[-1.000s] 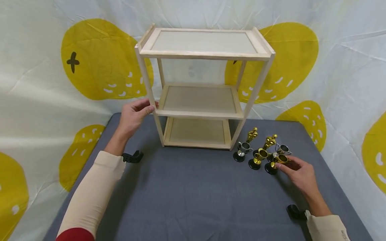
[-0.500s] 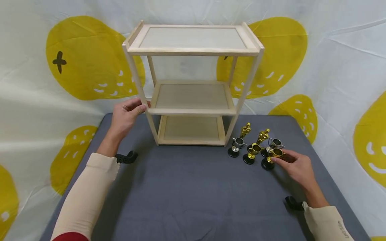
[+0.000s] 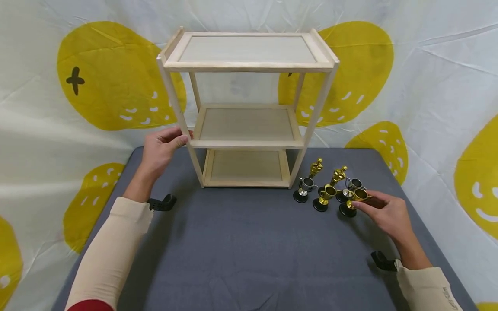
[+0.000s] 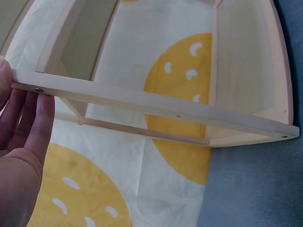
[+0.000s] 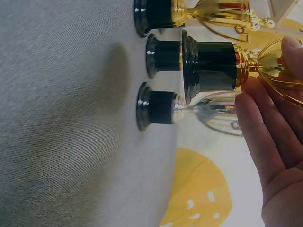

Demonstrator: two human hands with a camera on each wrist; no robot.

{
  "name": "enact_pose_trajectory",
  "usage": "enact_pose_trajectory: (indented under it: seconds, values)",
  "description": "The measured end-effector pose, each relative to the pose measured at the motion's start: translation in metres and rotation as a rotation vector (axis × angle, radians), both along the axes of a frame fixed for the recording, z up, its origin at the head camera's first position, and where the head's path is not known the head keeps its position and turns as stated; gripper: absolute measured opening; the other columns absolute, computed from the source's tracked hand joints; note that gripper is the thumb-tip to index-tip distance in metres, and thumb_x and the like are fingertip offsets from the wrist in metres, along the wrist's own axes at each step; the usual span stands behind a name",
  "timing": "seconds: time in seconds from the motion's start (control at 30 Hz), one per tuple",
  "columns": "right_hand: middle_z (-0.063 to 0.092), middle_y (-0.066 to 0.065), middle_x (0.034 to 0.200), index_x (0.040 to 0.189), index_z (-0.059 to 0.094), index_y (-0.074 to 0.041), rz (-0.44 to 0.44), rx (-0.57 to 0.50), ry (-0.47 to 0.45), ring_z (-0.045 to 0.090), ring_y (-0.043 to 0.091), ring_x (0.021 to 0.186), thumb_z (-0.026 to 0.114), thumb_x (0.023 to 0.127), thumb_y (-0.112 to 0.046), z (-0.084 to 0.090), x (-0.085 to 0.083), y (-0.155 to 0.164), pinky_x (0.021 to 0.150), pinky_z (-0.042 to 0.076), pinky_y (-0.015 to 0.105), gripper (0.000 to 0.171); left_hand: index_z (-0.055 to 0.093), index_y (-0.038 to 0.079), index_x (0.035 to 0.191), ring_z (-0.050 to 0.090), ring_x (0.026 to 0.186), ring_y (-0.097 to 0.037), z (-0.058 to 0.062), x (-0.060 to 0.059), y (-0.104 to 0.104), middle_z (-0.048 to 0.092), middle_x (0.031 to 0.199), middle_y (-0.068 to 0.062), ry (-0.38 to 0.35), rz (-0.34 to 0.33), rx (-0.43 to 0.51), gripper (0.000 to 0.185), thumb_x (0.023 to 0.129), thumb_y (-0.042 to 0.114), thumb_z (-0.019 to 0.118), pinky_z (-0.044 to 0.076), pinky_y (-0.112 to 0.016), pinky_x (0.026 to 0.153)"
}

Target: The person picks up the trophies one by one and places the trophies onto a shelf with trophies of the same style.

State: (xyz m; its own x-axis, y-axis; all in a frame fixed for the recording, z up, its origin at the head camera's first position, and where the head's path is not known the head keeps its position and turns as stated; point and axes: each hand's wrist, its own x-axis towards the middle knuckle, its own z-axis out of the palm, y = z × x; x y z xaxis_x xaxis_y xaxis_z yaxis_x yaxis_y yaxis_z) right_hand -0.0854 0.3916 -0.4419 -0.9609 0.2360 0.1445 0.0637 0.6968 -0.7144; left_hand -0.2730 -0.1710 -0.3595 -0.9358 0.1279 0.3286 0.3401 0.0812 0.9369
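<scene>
Two hands are at work over the grey table (image 3: 241, 250), as I read it from the head view. Left hand (image 3: 161, 149): it holds the front left post of the wooden three-tier shelf (image 3: 247, 108) at about the height of the middle tier, fingers curled round the post and thumb on its near side; the left wrist view shows the fingers (image 4: 33, 118) lying against the end of a wooden rail. All three tiers of the shelf are bare wood panels, and the unit stands upright at the far side of the table against the white backdrop with yellow smiley faces (image 3: 116, 77).

Right hand (image 3: 385, 214): it pinches the cup of a gold trophy cup (image 3: 352, 201) on a black base, the nearest of a small cluster standing on the table just right of the shelf's front right foot. I see in the right wrist view the fingertips (image 5: 293, 49) on the gold bowl and the black base (image 5: 208, 66) below it; whether the base touches the table I cannot tell.

Cluster: a second gold cup (image 3: 324, 196), a silver cup (image 3: 304, 189) nearest the shelf, another silver cup (image 3: 352, 185) behind the held one, and two gold statuettes (image 3: 316, 167) at the back, all close together and upright.
</scene>
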Motion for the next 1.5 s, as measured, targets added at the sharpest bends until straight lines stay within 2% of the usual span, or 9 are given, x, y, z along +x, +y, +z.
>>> enact_pose_trajectory:
  seconds: [0.27, 0.5, 0.63, 0.77, 0.87, 0.97, 1.13, 1.33, 1.5]
  values:
    - [0.064, -0.04, 0.082, 0.126, 0.071, 0.005, -0.021, -0.031, -0.007, 0.064, -0.018, 0.075, 0.087, 0.087, -0.027, 0.009, 0.011, -0.007, 0.06, 0.053, 0.014, 0.053, 0.065, -0.011, 0.132, 0.069, 0.093, -0.002, 0.002, -0.005, 0.009, 0.076, 0.091, 0.022, -0.036, 0.0, -0.037, 0.042, 0.097, 0.009, 0.074, 0.057, -0.013, 0.085]
    - [0.063, -0.04, 0.083, 0.125, 0.073, 0.002, -0.012, 0.003, 0.004, 0.064, -0.019, 0.075, 0.088, 0.086, -0.029, 0.022, 0.014, -0.018, 0.06, 0.052, 0.015, 0.051, 0.064, -0.012, 0.134, 0.069, 0.095, -0.002, 0.001, -0.007, 0.011, 0.076, 0.092, 0.022, -0.047, -0.014, -0.035, 0.044, 0.097, 0.009, 0.074, 0.056, -0.013, 0.086]
    - [0.066, -0.035, 0.082, 0.122, 0.074, 0.001, 0.024, -0.005, 0.001, 0.066, -0.015, 0.075, 0.088, 0.086, -0.028, 0.032, 0.005, -0.031, 0.061, 0.052, 0.016, 0.048, 0.064, -0.01, 0.135, 0.068, 0.097, -0.002, 0.003, -0.002, 0.002, 0.076, 0.093, 0.023, -0.06, 0.005, -0.046, 0.046, 0.097, 0.013, 0.074, 0.055, -0.012, 0.086]
    - [0.07, -0.028, 0.082, 0.116, 0.078, -0.002, 0.103, -0.015, 0.029, 0.068, -0.009, 0.074, 0.089, 0.085, -0.027, 0.041, -0.013, -0.047, 0.062, 0.054, 0.017, 0.041, 0.064, -0.014, 0.132, 0.069, 0.093, -0.002, 0.004, 0.005, -0.012, 0.077, 0.092, 0.019, -0.032, 0.041, 0.007, 0.043, 0.096, 0.006, 0.074, 0.056, -0.011, 0.083]
    - [0.071, -0.026, 0.082, 0.114, 0.079, -0.004, 0.135, -0.019, 0.044, 0.069, -0.008, 0.074, 0.09, 0.084, -0.026, 0.047, -0.021, -0.055, 0.063, 0.055, 0.018, 0.039, 0.065, -0.016, 0.129, 0.069, 0.089, -0.002, 0.004, 0.006, -0.016, 0.078, 0.091, 0.016, -0.013, 0.036, 0.055, 0.041, 0.094, 0.002, 0.075, 0.057, -0.011, 0.081]
    - [0.075, -0.021, 0.083, 0.115, 0.079, -0.004, 0.137, -0.023, 0.04, 0.07, -0.009, 0.074, 0.09, 0.083, -0.026, 0.053, -0.024, -0.06, 0.062, 0.056, 0.018, 0.041, 0.065, -0.015, 0.129, 0.069, 0.088, -0.002, 0.003, 0.005, -0.014, 0.078, 0.09, 0.017, -0.012, 0.026, 0.046, 0.041, 0.094, 0.003, 0.075, 0.057, -0.011, 0.082]
    - [0.079, -0.008, 0.087, 0.116, 0.078, -0.002, 0.142, -0.014, 0.038, 0.069, -0.009, 0.074, 0.09, 0.083, -0.029, 0.059, -0.029, -0.066, 0.062, 0.057, 0.02, 0.044, 0.065, -0.014, 0.131, 0.068, 0.09, -0.001, 0.001, 0.003, -0.009, 0.076, 0.09, 0.021, -0.021, 0.041, -0.034, 0.043, 0.096, 0.008, 0.074, 0.056, -0.011, 0.084]
    - [0.076, -0.015, 0.084, 0.112, 0.079, -0.002, 0.177, -0.032, 0.064, 0.07, -0.009, 0.074, 0.09, 0.083, -0.025, 0.063, -0.034, -0.073, 0.062, 0.058, 0.02, 0.038, 0.065, -0.013, 0.131, 0.068, 0.093, -0.001, -0.001, 0.001, -0.005, 0.074, 0.092, 0.024, -0.012, 0.038, -0.081, 0.041, 0.098, 0.011, 0.073, 0.056, -0.011, 0.085]
    - [0.077, -0.015, 0.084, 0.112, 0.079, -0.002, 0.19, -0.053, 0.075, 0.071, -0.009, 0.074, 0.09, 0.083, -0.023, 0.066, -0.035, -0.076, 0.061, 0.058, 0.02, 0.037, 0.067, -0.012, 0.129, 0.067, 0.093, -0.003, -0.002, -0.002, -0.002, 0.074, 0.092, 0.022, -0.015, 0.032, -0.08, 0.04, 0.098, 0.011, 0.073, 0.056, -0.012, 0.085]
